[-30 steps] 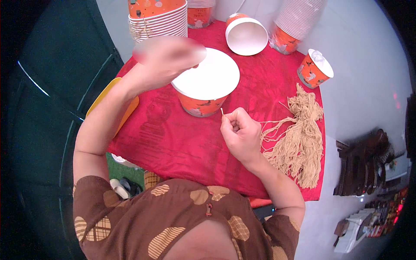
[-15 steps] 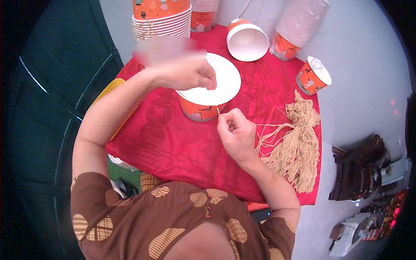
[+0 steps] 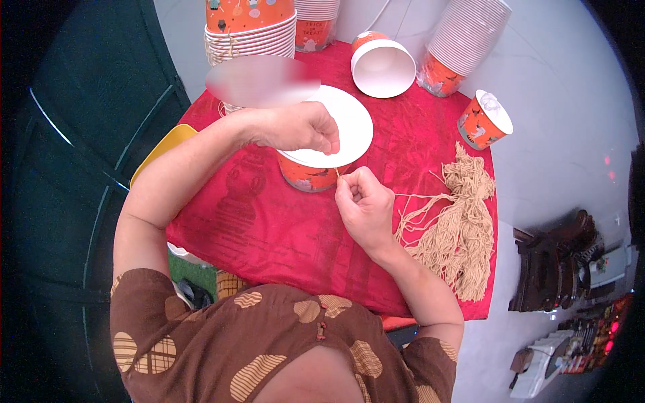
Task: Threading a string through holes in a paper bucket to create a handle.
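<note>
Head view, two hands (image 3: 306, 127) (image 3: 366, 205), one pinched strand (image 3: 337, 172), one yarn bundle (image 3: 465, 232)

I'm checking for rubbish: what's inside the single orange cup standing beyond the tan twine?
Crumpled, whitish, plastic-like material shows at the mouth of the orange cup. Whatever lies deeper cannot be seen: the material and the cup's wall cover it.

Just beyond the grip of the right hand (image 3: 366, 209), the orange bucket (image 3: 304, 177) is blocking the way ahead, and the left hand (image 3: 306, 129) is taking up room over its left part. Rightward, a strand (image 3: 423, 195) is stretching low toward the twine bundle (image 3: 470, 232), barring that side. Left of the grip and nearer the body, bare red cloth (image 3: 289, 235) is offering a wide path.
</note>
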The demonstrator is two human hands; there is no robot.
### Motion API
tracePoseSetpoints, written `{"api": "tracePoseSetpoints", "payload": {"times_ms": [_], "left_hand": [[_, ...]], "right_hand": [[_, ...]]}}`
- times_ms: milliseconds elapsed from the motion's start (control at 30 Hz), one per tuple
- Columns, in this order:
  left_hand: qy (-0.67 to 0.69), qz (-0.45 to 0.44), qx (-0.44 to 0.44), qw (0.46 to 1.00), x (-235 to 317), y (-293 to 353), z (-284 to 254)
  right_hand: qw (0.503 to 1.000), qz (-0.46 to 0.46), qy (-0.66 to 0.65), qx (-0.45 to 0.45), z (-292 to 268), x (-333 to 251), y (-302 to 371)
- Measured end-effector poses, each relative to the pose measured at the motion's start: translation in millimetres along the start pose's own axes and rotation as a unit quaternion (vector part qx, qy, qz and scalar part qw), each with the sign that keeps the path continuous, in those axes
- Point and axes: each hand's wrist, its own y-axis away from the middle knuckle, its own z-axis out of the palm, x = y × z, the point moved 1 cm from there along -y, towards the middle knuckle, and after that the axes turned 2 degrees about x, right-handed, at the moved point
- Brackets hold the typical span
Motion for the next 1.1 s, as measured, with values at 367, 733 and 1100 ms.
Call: {"api": "tracePoseSetpoints", "payload": {"times_ms": [367,733,1100], "left_hand": [[0.007,0.044,-0.082,0.996,-5,-8,6],[-0.06,0.057,0.054,0.995,9,9,38],[-0.227,0.075,0.178,0.955,16,25,64]], "right_hand": [[1.0,-0.014,-0.014,0.018,9,10,-8],[0.974,0.171,-0.137,-0.065,-14,8,-1],[0.905,0.312,-0.232,-0.173,-5,24,-9]]}}
